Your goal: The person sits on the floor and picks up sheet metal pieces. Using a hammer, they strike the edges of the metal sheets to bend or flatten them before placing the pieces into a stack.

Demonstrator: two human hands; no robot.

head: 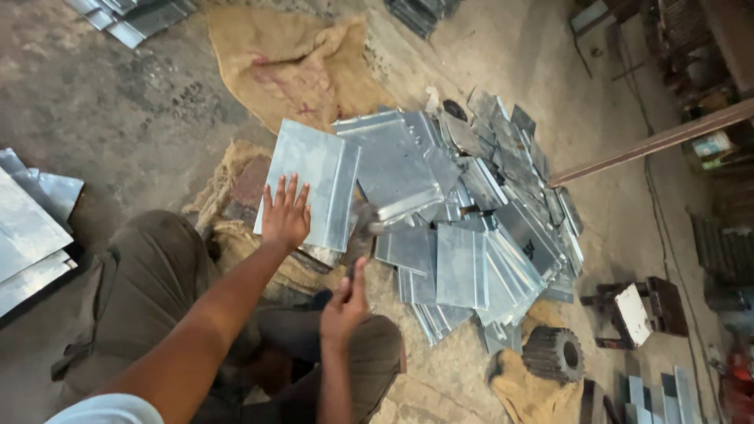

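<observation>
Workshop floor underlies everything: the left hand [285,213] lies flat, fingers spread, on a metal sheet [309,182] whose long axis runs away from the person, while the right hand [344,306], nearer the body, grips a blurred hammer [363,228] beside the sheet's right edge.

Hammer [367,224] in right hand [344,308] is motion-blurred, head shape unclear. Sheet stack [27,235] cut off by left edge; lower sheets of pile [471,259] are hidden.
</observation>
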